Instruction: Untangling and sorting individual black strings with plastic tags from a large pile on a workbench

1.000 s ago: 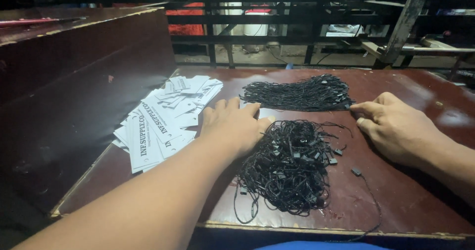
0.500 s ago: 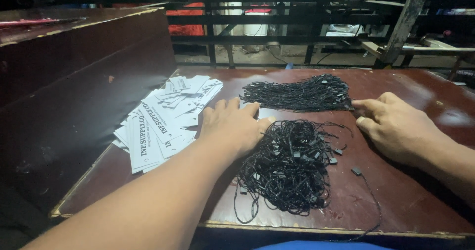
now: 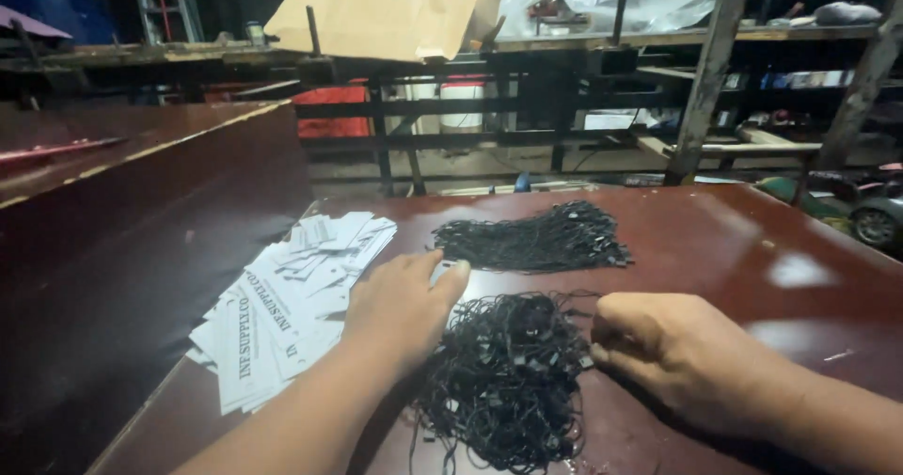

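Between the two hands, near the front of the dark red bench, lay a tangled heap of black strings. Left hand rested palm down at the heap's left edge, fingers loosely extended and holding nothing that showed, thumb tip touching a small white tag. Right hand sat at the heap's right edge, fingers curled inward with tips pinched at the outermost strands; whether a strand was truly caught could not be told. Heap had no clear long axis. A second, flatter bundle of black strings lay farther back, running left to right. Spread white printed tags lay just left of the left hand.
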